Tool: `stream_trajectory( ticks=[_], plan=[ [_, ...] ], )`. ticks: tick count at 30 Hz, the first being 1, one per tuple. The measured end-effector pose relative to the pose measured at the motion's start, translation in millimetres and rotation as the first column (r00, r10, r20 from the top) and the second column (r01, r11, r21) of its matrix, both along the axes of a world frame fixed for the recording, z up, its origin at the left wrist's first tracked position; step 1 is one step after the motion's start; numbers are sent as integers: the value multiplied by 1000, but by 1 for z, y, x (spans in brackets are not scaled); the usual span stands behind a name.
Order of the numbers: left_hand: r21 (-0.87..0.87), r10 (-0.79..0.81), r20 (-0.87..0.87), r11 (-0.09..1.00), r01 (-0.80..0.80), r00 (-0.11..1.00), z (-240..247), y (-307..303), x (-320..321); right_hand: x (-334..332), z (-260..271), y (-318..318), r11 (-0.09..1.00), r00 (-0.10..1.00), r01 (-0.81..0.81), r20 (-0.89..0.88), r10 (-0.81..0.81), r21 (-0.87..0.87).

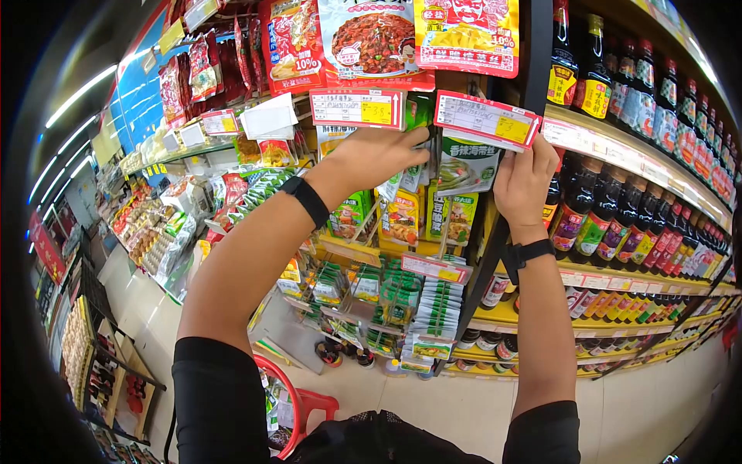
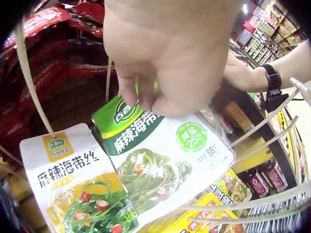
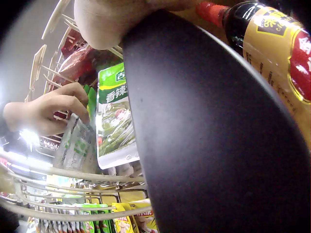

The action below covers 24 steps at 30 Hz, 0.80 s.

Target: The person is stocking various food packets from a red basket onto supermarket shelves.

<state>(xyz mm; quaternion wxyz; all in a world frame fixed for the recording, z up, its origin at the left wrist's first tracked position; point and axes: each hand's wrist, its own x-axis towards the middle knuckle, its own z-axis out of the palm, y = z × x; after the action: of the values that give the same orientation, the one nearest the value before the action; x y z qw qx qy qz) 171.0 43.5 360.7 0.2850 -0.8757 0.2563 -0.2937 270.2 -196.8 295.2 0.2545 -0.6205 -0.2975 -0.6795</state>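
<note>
My left hand reaches in under a price tag and pinches the top of a green and white packet of spicy kelp shreds. Beside it, a white and yellow kelp packet hangs from a hook. My right hand is raised at the lower right corner of another price tag, beside the dark shelf post. Its fingertips are partly hidden, so I cannot tell whether they grip the tag. Another green and white kelp packet hangs just left of the right hand.
Sauce bottles line the shelves on the right. Large snack bags hang above the tags. Rows of green packets hang lower on hooks. A red basket and a red stool stand by my left arm.
</note>
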Motion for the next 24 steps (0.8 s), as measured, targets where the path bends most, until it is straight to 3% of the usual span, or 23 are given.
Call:
stream_trajectory(
  ticks=[8, 12, 18, 24],
  plan=[
    [27, 1, -8, 1000, 0, 1000, -3, 3, 7, -2, -1, -2, 999, 999, 17, -40, -18, -31],
    [12, -92, 3, 996, 92, 996, -3, -5, 1, -3, 0, -1, 999, 999, 31, -24, -32, -32],
    [-15, -188, 83, 982, 190, 979, 5, -34, -40, -4, 0, 0, 998, 998, 56, -30, -57, -33],
    [-55, -288, 96, 954, 294, 953, 10, -27, -81, -3, -1, 0, 997, 997, 71, -36, -72, -36]
  ],
)
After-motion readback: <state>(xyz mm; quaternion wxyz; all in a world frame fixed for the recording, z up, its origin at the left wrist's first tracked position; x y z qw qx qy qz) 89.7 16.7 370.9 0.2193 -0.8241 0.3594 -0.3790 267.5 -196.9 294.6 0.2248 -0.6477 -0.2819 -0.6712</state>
